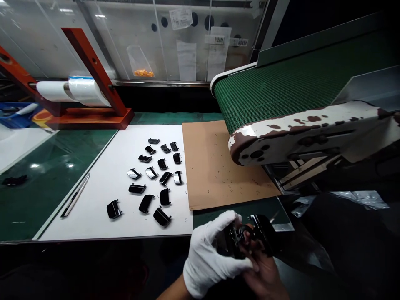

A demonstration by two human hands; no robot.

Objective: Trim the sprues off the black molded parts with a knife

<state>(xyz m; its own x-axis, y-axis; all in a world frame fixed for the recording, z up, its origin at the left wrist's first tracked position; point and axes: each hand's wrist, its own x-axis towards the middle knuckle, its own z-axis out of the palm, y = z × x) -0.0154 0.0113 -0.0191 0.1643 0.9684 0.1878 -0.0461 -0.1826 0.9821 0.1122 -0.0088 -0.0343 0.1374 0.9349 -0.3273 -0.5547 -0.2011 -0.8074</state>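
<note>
My left hand (208,254), in a white glove, is closed around a glossy black plastic part (230,238) at the lower right, beyond the table's front edge. Close against it, my bare right hand (264,266) has its fingers curled at a second black plastic part (264,231). The two parts hide most of the right fingers, and the dark surfaces blur where they meet. On the white sheet (96,191) lie several similar black plastic parts (146,203), spread loosely with small prongs on their ends.
A brown cardboard sheet (203,166) carries scattered small dark curls. Above its right side juts a green conveyor belt (281,91) with a chipped white frame. A pen-like tool (76,193) lies left. Behind stands an orange-red stand (93,118) with plastic film rolls (87,89).
</note>
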